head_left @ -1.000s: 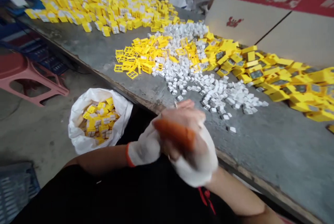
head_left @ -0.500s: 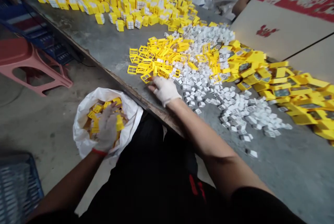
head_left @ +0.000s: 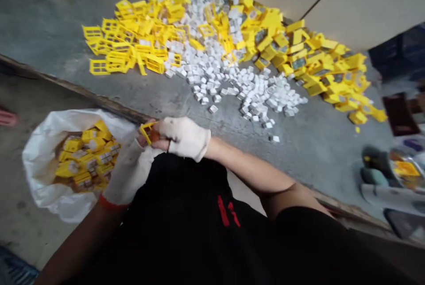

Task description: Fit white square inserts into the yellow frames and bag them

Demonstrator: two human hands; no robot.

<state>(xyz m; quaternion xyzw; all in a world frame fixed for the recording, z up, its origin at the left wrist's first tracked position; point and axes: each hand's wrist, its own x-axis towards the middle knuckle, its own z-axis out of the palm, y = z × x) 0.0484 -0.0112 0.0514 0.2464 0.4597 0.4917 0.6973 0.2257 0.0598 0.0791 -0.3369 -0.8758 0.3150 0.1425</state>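
Observation:
My right hand (head_left: 187, 136), in a white glove with bare fingertips, pinches a small yellow plastic frame (head_left: 147, 133) just off the table edge, above my lap. My left hand (head_left: 131, 165), in a gloved cuff with a red rim, meets it from the other side. Its fingers close on the same frame and are partly hidden. Beside the left hand, a white sack (head_left: 40, 165) stands open, holding yellow pieces with white blocks (head_left: 88, 152). On the table lie a heap of yellow frames (head_left: 122, 46) and a spread of small clear-white blocks (head_left: 212, 68).
Larger yellow pieces with clear parts (head_left: 299, 59) form a long pile along the back of the grey table (head_left: 159, 99). A white carton (head_left: 318, 6) stands behind them. Assorted items and a dark phone-like slab (head_left: 403, 223) are at the right. Part of a pink stool (head_left: 7, 117) shows at left.
My left hand has come out of the sack, and my right hand has drawn back from the frame heap with a yellow frame. Both now meet at it. The view has turned right.

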